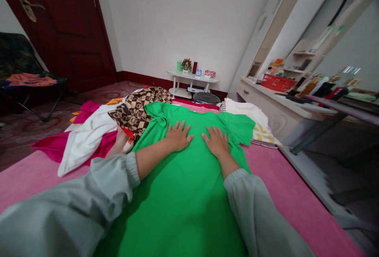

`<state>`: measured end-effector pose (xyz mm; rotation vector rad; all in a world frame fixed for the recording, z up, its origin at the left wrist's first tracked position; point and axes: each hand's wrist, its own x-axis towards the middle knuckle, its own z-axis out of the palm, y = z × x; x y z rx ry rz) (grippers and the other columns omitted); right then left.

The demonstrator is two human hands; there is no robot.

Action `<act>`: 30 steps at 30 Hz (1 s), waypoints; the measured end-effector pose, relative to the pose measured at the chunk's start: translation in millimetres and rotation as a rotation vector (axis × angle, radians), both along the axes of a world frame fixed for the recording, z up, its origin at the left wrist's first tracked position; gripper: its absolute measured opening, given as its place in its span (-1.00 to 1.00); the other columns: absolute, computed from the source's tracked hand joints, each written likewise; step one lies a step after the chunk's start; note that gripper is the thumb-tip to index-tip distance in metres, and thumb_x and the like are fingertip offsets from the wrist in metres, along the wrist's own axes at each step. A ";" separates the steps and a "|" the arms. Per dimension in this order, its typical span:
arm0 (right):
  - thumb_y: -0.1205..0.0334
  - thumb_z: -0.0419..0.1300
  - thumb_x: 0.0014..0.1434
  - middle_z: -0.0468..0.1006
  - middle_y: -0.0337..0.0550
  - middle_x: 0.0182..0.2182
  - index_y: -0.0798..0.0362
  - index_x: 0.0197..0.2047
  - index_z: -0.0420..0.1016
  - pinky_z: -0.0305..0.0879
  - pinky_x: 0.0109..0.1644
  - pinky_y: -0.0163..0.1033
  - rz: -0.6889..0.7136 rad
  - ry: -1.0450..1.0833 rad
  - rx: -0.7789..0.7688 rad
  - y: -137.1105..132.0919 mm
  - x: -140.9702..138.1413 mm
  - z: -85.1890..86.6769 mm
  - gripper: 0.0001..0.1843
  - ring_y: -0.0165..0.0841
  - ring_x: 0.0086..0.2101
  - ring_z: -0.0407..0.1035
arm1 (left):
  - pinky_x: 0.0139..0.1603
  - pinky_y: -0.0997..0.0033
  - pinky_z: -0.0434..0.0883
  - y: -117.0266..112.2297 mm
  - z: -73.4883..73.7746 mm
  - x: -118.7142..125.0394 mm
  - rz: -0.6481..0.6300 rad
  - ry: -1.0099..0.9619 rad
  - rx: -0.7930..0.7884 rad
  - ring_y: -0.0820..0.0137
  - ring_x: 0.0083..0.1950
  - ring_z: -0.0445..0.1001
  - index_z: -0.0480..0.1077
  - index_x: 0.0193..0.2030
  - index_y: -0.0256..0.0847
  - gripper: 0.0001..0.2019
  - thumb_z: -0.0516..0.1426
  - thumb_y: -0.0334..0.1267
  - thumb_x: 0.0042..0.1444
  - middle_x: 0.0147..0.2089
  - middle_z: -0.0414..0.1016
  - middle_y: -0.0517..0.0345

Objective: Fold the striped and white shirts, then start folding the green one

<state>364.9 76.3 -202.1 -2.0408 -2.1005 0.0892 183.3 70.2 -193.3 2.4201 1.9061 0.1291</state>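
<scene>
A green T-shirt [183, 194] lies spread out in front of me, its collar at the far end and a short sleeve on each side. My left hand [178, 136] rests flat on the upper left of the shirt with its fingers spread. On the upper right of the shirt lies my right hand [217, 140], palm down and fingers apart. Neither hand grips the cloth. The shirt's left sleeve is partly folded and touches a brown patterned garment [140, 109]. Its lower end runs out of view toward me.
Under the clothes is a pink bedcover [275, 178]. White [89, 134] and magenta clothes [51, 146] are heaped at the left. A folded white stack [245, 111] sits at the right. Beyond are a small white stand [189, 75] and a dresser [266, 95] with a red basket [278, 82].
</scene>
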 end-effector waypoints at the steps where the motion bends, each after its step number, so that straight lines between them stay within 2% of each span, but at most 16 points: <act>1: -0.15 -0.20 0.32 -0.03 -0.11 0.38 -0.06 0.37 0.05 -0.22 0.35 0.11 0.000 -0.004 0.001 -0.2 -0.2 -0.5 -0.35 -0.16 0.34 -0.19 | 0.34 -0.16 -0.05 -7.1 -1.6 -5.2 0.004 -0.004 0.008 0.01 0.45 -0.16 -0.01 0.41 -0.08 -0.35 -0.23 0.17 0.27 0.46 -0.13 -0.02; 6: -0.13 -0.25 0.34 -0.05 -0.05 0.38 0.00 0.39 -0.01 -0.20 0.34 0.12 -0.019 -0.087 -0.011 -1.7 -4.6 -2.9 -0.33 -0.15 0.34 -0.19 | 0.35 -0.08 -0.05 -20.4 -7.4 -18.6 0.043 -0.034 0.101 0.02 0.45 -0.14 0.04 0.39 -0.04 -0.34 -0.23 0.21 0.25 0.45 -0.08 -0.01; 9: -0.10 -0.27 0.35 -0.07 0.02 0.38 0.04 0.40 -0.04 -0.12 0.30 0.16 -0.013 -0.187 -0.056 1.7 -7.6 7.1 -0.34 -0.10 0.33 -0.17 | 0.34 -0.11 -0.03 -20.6 -9.4 -17.0 0.042 -0.055 0.127 -0.01 0.44 -0.13 0.07 0.38 -0.06 -0.35 -0.22 0.20 0.25 0.45 -0.05 -0.03; 11: -0.09 -0.21 0.34 0.03 0.12 0.35 0.11 0.37 0.04 0.00 0.26 0.14 0.052 -0.254 -0.135 9.3 -8.6 20.6 -0.33 -0.05 0.29 -0.04 | 0.34 -0.11 -0.03 -20.5 -10.0 -15.9 0.045 -0.070 0.140 -0.02 0.44 -0.12 0.09 0.38 -0.06 -0.35 -0.21 0.19 0.25 0.44 -0.04 -0.04; 13: -0.12 -0.13 0.31 0.19 0.20 0.27 0.18 0.28 0.20 0.12 0.21 0.07 0.153 -0.293 -0.179 22.4 -8.7 33.6 -0.34 -0.02 0.22 0.13 | 0.34 -0.10 -0.03 -20.4 -10.0 -15.6 0.054 -0.082 0.142 -0.01 0.44 -0.12 0.09 0.37 -0.05 -0.35 -0.21 0.19 0.25 0.44 -0.04 -0.03; 15: -0.14 -0.12 0.30 0.26 0.20 0.23 0.17 0.23 0.28 0.13 0.21 0.04 0.256 -0.287 -0.113 40.7 -7.6 38.9 -0.35 -0.04 0.19 0.18 | 0.35 -0.10 -0.05 -20.2 -9.4 -15.7 0.061 -0.089 0.129 -0.01 0.44 -0.14 0.09 0.38 -0.05 -0.35 -0.21 0.19 0.25 0.45 -0.05 -0.02; 18: -0.14 -0.22 0.33 0.10 0.04 0.33 0.06 0.33 0.11 -0.03 0.29 0.16 0.321 -0.229 -0.018 75.5 -2.6 27.0 -0.34 -0.07 0.29 -0.02 | 0.35 -0.11 -0.06 -20.1 -7.4 -15.8 0.066 -0.096 0.100 -0.01 0.45 -0.16 0.08 0.38 -0.06 -0.35 -0.21 0.19 0.25 0.45 -0.06 0.00; 22: -0.20 -0.31 0.33 -0.18 -0.09 0.41 -0.07 0.41 -0.10 -0.22 0.29 0.37 0.187 -0.126 -0.128 125.3 6.4 0.3 -0.31 -0.05 0.35 -0.25 | 0.35 -0.12 -0.06 -20.6 -5.1 -15.3 0.072 -0.098 0.081 -0.02 0.45 -0.17 0.07 0.39 -0.05 -0.35 -0.21 0.18 0.24 0.45 -0.07 0.00; 25: -0.22 -0.30 0.31 -0.24 -0.07 0.41 -0.07 0.41 -0.12 -0.27 0.25 0.46 0.157 -0.098 -0.197 149.8 7.4 -3.9 -0.29 0.01 0.35 -0.31 | 0.35 -0.12 -0.07 -20.5 -5.2 -15.1 0.072 -0.103 0.083 -0.03 0.45 -0.17 0.07 0.39 -0.07 -0.35 -0.22 0.18 0.25 0.45 -0.08 -0.04; 28: -0.24 -0.27 0.30 -0.27 0.00 0.41 -0.03 0.42 -0.14 -0.23 0.24 0.46 0.148 -0.111 -0.234 145.1 3.2 5.1 -0.25 0.06 0.34 -0.30 | 0.35 -0.13 -0.06 -19.5 -6.4 -15.9 0.058 -0.114 0.077 -0.04 0.45 -0.16 0.07 0.39 -0.08 -0.34 -0.22 0.18 0.25 0.45 -0.08 -0.06; 30: -0.24 -0.21 0.30 -0.22 0.04 0.40 0.03 0.42 -0.12 -0.17 0.28 0.38 0.198 -0.106 -0.198 121.5 1.7 14.4 -0.23 0.05 0.34 -0.26 | 0.35 -0.13 -0.07 -18.5 -7.2 -16.6 0.051 -0.123 0.080 -0.03 0.45 -0.17 0.07 0.39 -0.07 -0.34 -0.21 0.19 0.24 0.45 -0.08 -0.05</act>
